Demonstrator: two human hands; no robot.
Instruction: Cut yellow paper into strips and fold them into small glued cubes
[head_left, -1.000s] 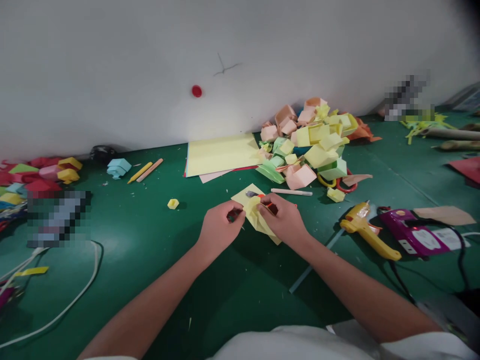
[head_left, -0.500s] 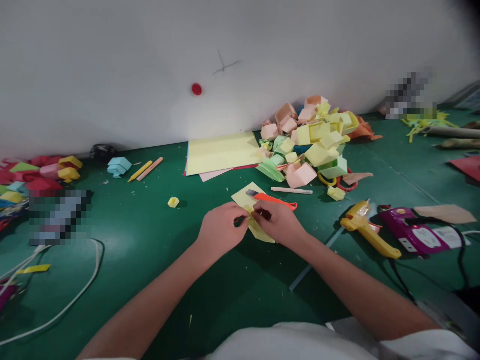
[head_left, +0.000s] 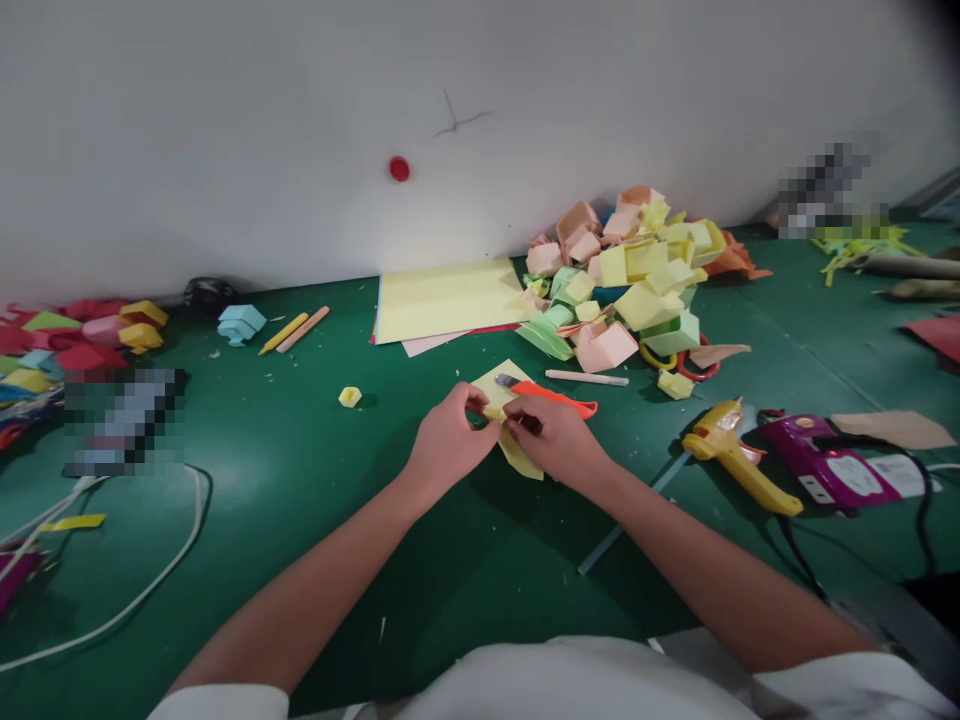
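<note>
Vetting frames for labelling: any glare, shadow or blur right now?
Head view: pale glare on the green table, left of the left hand; shadow below the right hand; the pinched yellow piece looks soft; pixelation masks patches at far left and upper right; top-right corner dark.

My one view comes from the camera which I wear on my head. It faces forward and downward, across the desk [head_left: 255, 420] and up to the wall [head_left: 262, 130] behind it. It looks from above my shirt [head_left: 585, 680], quite near, so that my left grip [head_left: 454, 435] and right grip [head_left: 559, 437] come close to the middle, with wide desk on both sides.
</note>
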